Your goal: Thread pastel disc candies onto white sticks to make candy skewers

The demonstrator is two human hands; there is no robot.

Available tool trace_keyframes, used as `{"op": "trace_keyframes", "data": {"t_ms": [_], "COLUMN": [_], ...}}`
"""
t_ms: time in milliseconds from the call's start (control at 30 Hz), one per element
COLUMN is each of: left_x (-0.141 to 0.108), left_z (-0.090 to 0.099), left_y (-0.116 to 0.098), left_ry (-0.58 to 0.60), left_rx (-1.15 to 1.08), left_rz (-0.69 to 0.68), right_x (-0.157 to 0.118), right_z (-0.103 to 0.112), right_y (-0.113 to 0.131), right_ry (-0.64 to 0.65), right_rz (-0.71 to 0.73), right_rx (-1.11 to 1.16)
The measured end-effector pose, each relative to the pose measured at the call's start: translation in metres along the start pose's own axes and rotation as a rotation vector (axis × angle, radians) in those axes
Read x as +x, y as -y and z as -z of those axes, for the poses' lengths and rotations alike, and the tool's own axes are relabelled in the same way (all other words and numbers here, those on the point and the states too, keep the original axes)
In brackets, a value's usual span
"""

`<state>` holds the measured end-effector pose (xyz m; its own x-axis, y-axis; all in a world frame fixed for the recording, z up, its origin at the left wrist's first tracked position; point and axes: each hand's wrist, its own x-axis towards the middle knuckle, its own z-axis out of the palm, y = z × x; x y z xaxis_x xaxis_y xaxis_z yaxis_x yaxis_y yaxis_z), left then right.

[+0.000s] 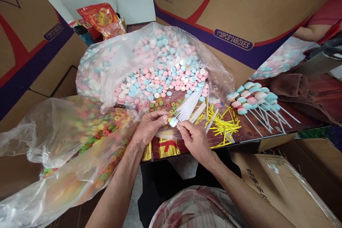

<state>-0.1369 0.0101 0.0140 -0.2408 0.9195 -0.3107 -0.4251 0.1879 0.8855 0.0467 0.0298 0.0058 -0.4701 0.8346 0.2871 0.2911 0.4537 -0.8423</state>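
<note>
My left hand (pixel 151 126) pinches a small yellow ring candy (pixel 169 120) between thumb and fingertips. Right beside it, a pale blue and white round candy (pixel 173 122) sits at the end of a stick. My right hand (pixel 194 138) is closed on that stick, which its fingers mostly hide. Just beyond both hands lies a fan of white sticks (pixel 188 107). Ring candies (pixel 165 104) are scattered behind my fingers. Farther back, a large clear bag (pixel 217 74) lies open, full of pink, blue and white round candies (pixel 160 78).
Yellow twist ties (pixel 226 124) lie right of the sticks. Finished candy skewers (pixel 253 98) are piled at the table's right. A clear bag of ring candies (pixel 107 131) spreads at left. Large cartons (pixel 200 14) stand behind; another person's arm (pixel 312 32) shows at far right.
</note>
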Motion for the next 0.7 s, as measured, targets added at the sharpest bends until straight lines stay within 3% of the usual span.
{"op": "trace_keyframes", "data": {"t_ms": [167,333,467,533,700], "left_x": [-0.005,-0.006,-0.001,0.001,-0.001], "left_z": [-0.006,-0.01,-0.013,-0.015,-0.023], "left_y": [0.007,0.01,0.007,0.007,0.01], "left_ry": [0.035,0.058,-0.062,-0.085,0.033], "left_rx": [-0.163,-0.177,-0.251,-0.27,-0.164], "left_rz": [0.084,0.132,0.086,0.082,0.154], "right_x": [-0.003,0.0,-0.001,-0.002,-0.004], "right_z": [-0.017,-0.017,-0.009,-0.007,-0.01], "right_y": [0.006,0.007,0.004,0.003,-0.001], "right_ry": [-0.099,-0.054,0.04,0.025,-0.092], "right_rz": [-0.103,-0.176,-0.122,-0.104,-0.125], "right_rx": [0.136,0.337,0.271,0.231,0.181]}}
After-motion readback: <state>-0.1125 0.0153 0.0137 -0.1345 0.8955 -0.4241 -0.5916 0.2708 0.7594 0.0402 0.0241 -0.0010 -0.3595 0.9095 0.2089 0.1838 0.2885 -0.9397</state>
